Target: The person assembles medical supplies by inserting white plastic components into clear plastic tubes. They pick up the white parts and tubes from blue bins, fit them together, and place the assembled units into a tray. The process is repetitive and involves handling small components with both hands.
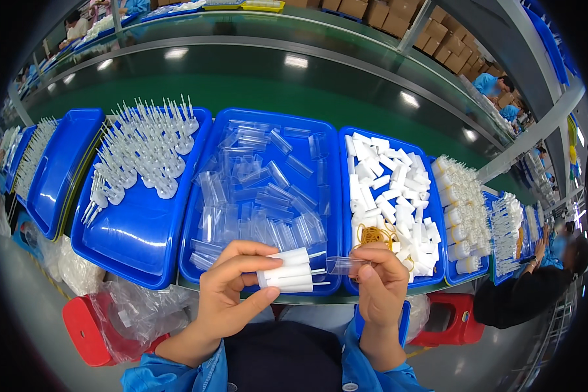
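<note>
My left hand point(232, 291) is closed around a bundle of three white cylinders point(293, 270), lying side by side. Thin white rods stick out of their right ends. To the right, a clear plastic tube point(345, 265) is pinched between the fingers of my right hand point(382, 284). The tube's open end points toward the rods, apart from them. Both hands are over the near edges of two blue trays. Loose clear tubes point(268, 196) fill much of the middle tray point(336, 196). White cylindrical pieces point(389, 183) are heaped in the right tray point(344, 157), with tan rubber bands point(374, 235) on top.
A blue tray point(127, 242) at left holds white thin-stemmed pieces with round bases point(150, 147). Bundled clear-and-white parts point(460, 209) stand farther right. A green conveyor belt point(242, 81) runs behind. Red stools point(88, 333) flank me; a co-worker point(526, 294) is at right.
</note>
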Tool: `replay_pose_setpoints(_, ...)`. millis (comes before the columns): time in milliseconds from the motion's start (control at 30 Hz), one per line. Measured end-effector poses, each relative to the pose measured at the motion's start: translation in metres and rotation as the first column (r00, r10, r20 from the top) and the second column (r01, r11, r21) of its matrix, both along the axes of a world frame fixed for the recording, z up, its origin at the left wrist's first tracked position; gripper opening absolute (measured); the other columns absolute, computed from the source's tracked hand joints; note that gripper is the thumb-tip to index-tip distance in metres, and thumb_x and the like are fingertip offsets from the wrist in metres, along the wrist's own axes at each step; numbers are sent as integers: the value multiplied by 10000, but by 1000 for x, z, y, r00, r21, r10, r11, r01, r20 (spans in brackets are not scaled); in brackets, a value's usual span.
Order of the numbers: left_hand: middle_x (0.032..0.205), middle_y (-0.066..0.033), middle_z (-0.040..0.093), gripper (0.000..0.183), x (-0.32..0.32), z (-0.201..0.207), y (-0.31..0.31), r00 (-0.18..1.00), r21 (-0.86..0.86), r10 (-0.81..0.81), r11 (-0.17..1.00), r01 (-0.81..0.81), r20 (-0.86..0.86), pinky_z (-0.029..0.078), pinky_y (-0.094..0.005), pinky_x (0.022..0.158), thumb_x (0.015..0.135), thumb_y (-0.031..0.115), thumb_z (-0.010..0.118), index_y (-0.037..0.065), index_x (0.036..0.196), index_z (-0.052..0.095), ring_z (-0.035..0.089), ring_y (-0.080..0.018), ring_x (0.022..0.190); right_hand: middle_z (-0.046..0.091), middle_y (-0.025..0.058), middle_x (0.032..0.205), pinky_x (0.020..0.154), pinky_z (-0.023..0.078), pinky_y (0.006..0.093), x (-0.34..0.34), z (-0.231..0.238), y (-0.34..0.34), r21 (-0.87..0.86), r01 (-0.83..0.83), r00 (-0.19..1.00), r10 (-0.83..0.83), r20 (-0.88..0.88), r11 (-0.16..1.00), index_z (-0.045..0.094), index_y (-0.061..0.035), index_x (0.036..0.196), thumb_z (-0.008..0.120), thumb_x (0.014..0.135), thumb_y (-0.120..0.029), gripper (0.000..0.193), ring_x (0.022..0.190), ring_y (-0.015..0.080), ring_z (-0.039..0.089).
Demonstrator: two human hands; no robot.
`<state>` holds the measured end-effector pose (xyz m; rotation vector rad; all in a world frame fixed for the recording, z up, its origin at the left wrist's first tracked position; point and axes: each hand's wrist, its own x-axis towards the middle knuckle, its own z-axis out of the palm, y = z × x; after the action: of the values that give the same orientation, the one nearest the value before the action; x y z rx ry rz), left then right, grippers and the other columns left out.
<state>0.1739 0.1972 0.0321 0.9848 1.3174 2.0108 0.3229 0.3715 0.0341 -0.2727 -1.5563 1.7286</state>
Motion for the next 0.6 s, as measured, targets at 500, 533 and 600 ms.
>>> replay_pose_setpoints(500,1231,-173,507,324,-3,-6,1,1000,-7,-1,1000,1,13,564,-361,923,829,-64,671,-34,1149,636,583,-264,1141,587,125,973,698,465,241,1,12,-7,229,41,989,-72,130,973,685,68,1069,676,849,-6,233,809,148,578)
replay_pose_setpoints(533,1232,-171,507,322,-3,-6,1,1000,-7,1,1000,-1,15,565,-360,922,828,-64,671,-32,1147,639,583,-262,1141,587,125,967,697,461,241,1,14,-7,233,40,987,-75,145,972,688,66,1066,677,844,-2,233,812,149,575)
replay_pose_setpoints(600,1233,-167,508,319,-3,-7,2,1000,-10,2,1000,-2,20,566,-358,920,826,-65,671,-28,1142,643,583,-258,1142,587,125,955,692,462,240,2,17,-9,239,40,984,-81,161,970,693,64,1058,675,836,4,230,810,151,577)
